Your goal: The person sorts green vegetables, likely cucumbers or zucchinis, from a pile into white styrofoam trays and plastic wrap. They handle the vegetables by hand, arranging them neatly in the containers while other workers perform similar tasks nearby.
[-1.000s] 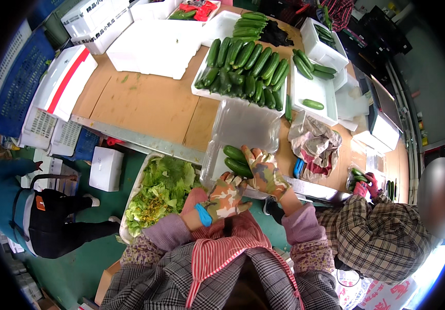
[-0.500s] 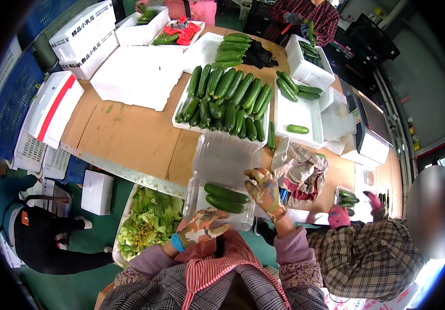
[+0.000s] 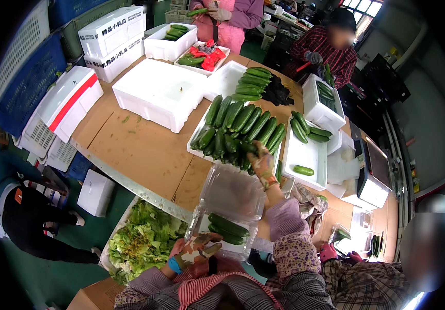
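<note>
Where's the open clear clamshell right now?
Head view, lower middle: the open clamshell is at the near edge of the table, right of the lettuce, by the left hand.

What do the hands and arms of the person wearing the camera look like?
The left hand and right hand wear camouflage gloves with brown, tan and pale patches. A bright blue band shows at the left wrist. Past the gloves come plain purple sleeve ends, then flower-patterned sleeve parts, then grey checked fabric higher up.
</note>
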### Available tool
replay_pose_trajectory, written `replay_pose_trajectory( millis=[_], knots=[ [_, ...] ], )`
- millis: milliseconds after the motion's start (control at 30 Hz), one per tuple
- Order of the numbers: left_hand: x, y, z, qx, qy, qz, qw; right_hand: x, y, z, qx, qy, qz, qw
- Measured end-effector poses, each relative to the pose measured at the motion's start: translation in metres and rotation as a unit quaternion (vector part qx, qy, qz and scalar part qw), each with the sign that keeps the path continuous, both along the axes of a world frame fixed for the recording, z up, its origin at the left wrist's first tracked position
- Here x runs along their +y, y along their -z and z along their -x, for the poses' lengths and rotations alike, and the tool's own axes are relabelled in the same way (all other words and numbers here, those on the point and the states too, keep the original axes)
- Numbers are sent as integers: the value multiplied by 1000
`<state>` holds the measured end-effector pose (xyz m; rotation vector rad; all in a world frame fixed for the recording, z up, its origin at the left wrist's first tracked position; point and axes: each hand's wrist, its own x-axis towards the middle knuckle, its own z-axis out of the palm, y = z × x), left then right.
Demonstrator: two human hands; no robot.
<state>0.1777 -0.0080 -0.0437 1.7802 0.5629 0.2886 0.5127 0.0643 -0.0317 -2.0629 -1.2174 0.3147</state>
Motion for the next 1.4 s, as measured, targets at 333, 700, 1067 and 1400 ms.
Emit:
replay_pose_trajectory(
  millis=[333,700,1067,1400],
  knots=[
    [37,-2,8,-262,-75,280,921,-90,-63,92,722,-30,-353,594],
    [40,-74,84,-220,-243,139,934,-140,-52,267,103,-236,-108,960],
    [-3,-46,128,-105,-138,-294,940,-95,-82,314,74,-395,-136,905],
    [-2,-57,153,-74,-133,-229,961,-128,-116,287,192,-378,-24,905]
  ],
)
